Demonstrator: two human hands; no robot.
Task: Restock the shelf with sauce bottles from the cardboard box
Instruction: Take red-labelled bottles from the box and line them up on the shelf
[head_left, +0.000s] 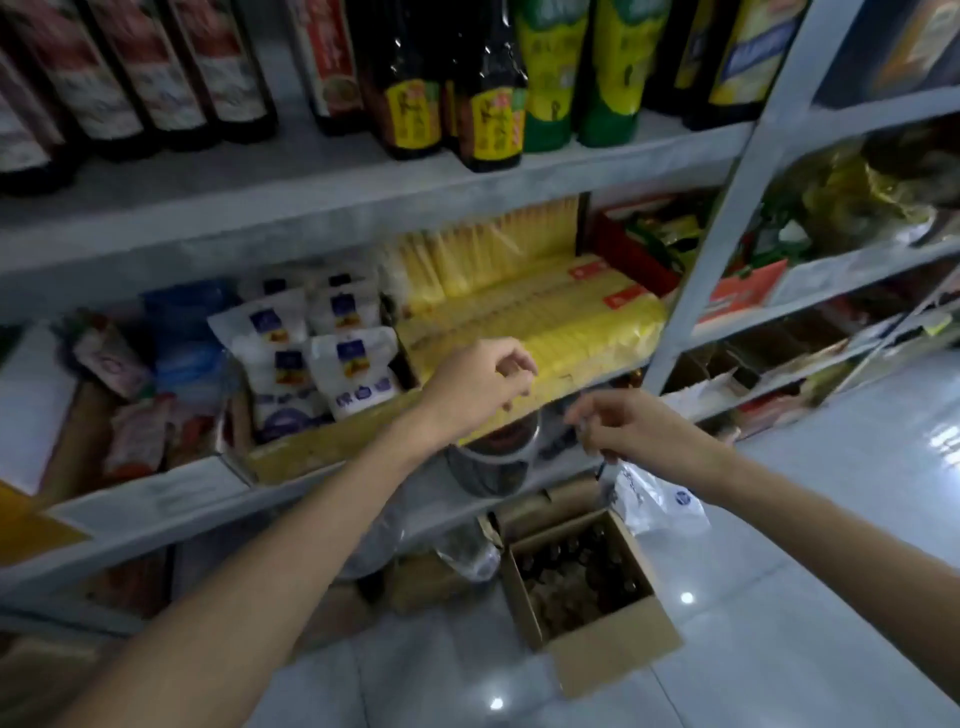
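An open cardboard box (618, 654) stands on the floor at lower centre, with several dark sauce bottles (582, 566) upright inside. On the upper shelf (311, 192) stand dark sauce bottles with yellow labels (493, 119). My left hand (480, 387) hovers in front of the middle shelf with its fingers loosely curled and nothing in them. My right hand (631, 428) is to its right, above the box, fingers pinched together. A white plastic bag (662, 501) hangs just under it, seemingly held by its top.
Red-labelled bottles (156, 78) and green-and-yellow bottles (582, 67) fill the upper shelf. The middle shelf holds yellow packets (545, 312) and white pouches (343, 364). A metal pot (493, 462) sits below my left wrist. A shelf upright (727, 208) stands right; shiny tiled floor (831, 571) lies beyond the box.
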